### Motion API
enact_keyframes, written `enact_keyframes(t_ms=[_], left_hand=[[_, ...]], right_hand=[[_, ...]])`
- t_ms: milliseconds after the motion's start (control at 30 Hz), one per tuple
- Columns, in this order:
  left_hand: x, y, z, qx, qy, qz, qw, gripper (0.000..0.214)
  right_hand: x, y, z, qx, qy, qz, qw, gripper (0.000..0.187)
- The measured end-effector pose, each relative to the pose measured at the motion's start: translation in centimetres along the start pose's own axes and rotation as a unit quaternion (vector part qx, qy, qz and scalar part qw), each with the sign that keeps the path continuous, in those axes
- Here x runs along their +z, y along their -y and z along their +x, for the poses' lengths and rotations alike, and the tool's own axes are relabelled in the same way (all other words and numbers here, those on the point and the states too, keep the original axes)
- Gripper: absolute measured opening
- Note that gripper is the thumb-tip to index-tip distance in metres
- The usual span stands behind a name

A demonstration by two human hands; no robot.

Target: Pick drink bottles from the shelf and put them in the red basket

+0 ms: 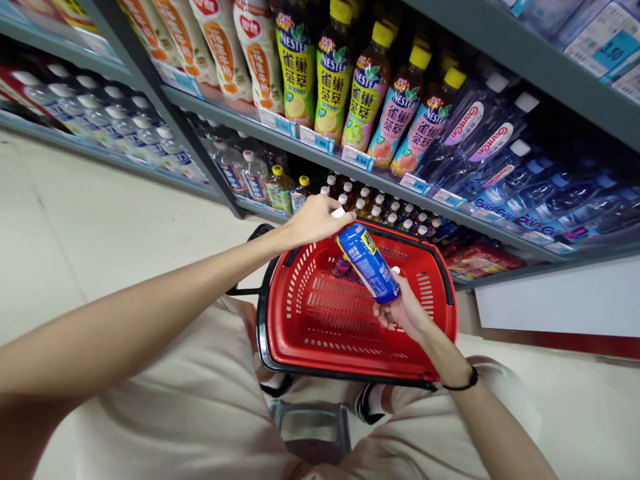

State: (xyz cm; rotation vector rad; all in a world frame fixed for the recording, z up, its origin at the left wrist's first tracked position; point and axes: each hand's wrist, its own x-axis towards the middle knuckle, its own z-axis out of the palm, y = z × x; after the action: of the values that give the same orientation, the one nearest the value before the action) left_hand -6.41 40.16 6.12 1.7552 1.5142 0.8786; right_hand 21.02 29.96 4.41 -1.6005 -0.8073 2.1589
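A blue drink bottle with a white cap is tilted over the red shopping basket. My left hand is closed around its cap end. At the bottle's base, my right hand supports it from below, the fingers curled under it. Inside the basket, partly behind the bottle, lies a purplish item whose kind I cannot make out. Another white cap shows just above my right hand, and what it belongs to is mostly hidden.
Nestea bottles and clear Ganten water bottles fill the shelf ahead, with price tags along its edge. Short bottles crowd the bottom shelf behind the basket. A grey stool is between my legs.
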Motion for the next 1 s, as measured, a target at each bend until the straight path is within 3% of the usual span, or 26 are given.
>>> enact_keyframes(t_ms=[100, 200, 333, 400, 533, 667, 833, 1000], left_hand=[[0.3, -0.4, -0.5, 0.000, 0.020, 0.001, 1.000, 0.043], [0.6, -1.4, -1.2, 0.027, 0.023, 0.015, 0.999, 0.038], [1.4, -2.7, -2.5, 0.099, 0.082, 0.106, 0.986, 0.033], [2.2, -2.5, -2.8, 0.125, 0.134, 0.204, 0.962, 0.031], [4.3, 0.3, -2.2, 0.116, 0.239, 0.350, 0.898, 0.041], [6.7, 4.6, -1.0, 0.058, 0.324, 0.385, 0.862, 0.047], [10.3, 8.2, -1.2, -0.001, 0.375, 0.391, 0.840, 0.041], [12.9, 9.3, -1.6, -0.039, 0.382, 0.385, 0.839, 0.032]], right_hand=[[-0.4, -0.5, 1.3, 0.003, -0.013, -0.034, 0.999, 0.078], [-1.1, -0.8, 2.5, -0.030, -0.032, -0.184, 0.982, 0.080], [-2.3, -0.9, 3.0, -0.024, -0.100, -0.368, 0.924, 0.063], [-2.9, -1.1, 2.8, -0.015, -0.138, -0.467, 0.873, 0.051], [-3.6, -1.7, 2.1, 0.041, -0.129, -0.632, 0.763, 0.041], [-3.5, -2.0, 1.5, 0.080, -0.070, -0.711, 0.695, 0.036], [-3.1, -1.4, 0.9, 0.047, -0.057, -0.754, 0.653, 0.037], [-3.1, -0.9, -0.3, 0.043, -0.052, -0.771, 0.633, 0.033]])
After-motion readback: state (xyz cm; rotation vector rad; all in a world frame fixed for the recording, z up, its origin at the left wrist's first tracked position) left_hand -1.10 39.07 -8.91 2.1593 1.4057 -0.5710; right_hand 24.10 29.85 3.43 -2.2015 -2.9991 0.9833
